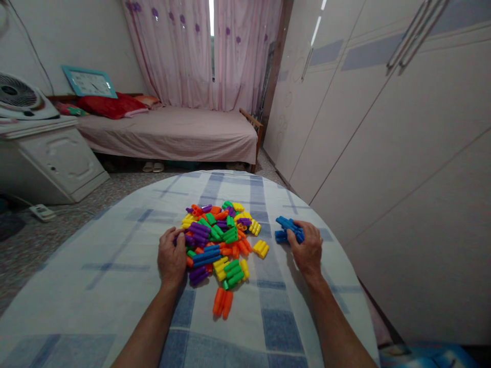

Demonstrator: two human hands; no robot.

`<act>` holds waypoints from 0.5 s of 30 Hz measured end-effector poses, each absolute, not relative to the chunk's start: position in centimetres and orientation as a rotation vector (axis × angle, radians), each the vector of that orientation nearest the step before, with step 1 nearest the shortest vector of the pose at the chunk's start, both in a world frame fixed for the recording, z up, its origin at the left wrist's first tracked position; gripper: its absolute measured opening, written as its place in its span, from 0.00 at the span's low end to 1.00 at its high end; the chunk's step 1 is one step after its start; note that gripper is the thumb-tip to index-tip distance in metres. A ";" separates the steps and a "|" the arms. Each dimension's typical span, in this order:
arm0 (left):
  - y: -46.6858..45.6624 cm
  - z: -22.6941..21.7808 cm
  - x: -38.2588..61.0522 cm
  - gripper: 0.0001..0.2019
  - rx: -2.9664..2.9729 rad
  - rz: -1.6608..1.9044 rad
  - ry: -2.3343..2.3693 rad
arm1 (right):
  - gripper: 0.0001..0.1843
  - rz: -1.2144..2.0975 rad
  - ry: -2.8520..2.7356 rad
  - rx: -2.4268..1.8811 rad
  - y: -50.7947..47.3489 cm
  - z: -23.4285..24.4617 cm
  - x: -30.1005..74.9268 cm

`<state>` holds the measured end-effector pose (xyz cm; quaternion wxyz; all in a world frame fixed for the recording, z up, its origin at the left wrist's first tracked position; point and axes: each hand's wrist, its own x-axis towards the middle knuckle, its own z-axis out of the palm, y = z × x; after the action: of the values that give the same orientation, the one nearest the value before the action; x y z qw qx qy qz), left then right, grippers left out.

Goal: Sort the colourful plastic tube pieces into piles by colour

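Note:
A pile of plastic toy blocks [217, 230], each shaped like joined tubes, lies mid-table in purple, green, orange, yellow and blue. At its left edge is my left hand [172, 258], fingers curled about a purple block [187, 240] that they partly hide. My right hand [309, 246] is closed over some blue blocks [286, 229] to the right of the pile, thumb towards me. Another blue block [207, 258] lies at the pile's near side. A yellow block [261, 249] sits just right of the pile, and an orange block [223, 302] lies nearest me.
The round table [126, 301] has a blue-and-white checked cloth. Beyond it stands a bed [184, 128] with a red pillow and a blue-framed clock [90, 82]. A fan [19, 97] rests on a cabinet [57, 161] at left. Wardrobe doors [383, 153] rise close at right.

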<state>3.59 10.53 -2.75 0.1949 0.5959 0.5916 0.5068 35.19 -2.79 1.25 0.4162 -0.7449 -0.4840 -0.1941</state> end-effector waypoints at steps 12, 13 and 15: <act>10.7 -2.8 3.5 0.17 1.681 1.416 1.660 | 0.21 -0.380 -1.001 -2.087 -2.6 -1.3 37.6; 10.7 -2.8 3.5 0.17 1.683 1.419 1.657 | 0.21 -0.378 -1.004 -2.084 -2.6 -1.2 37.6; 10.7 -2.8 3.6 0.17 1.685 1.426 1.650 | 0.20 -0.397 -1.014 -2.070 -2.6 -0.9 37.4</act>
<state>3.55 10.71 -2.81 0.1917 0.6000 0.5878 0.5078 37.38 -2.61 -0.94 0.3905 -0.8147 -0.3992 -0.1564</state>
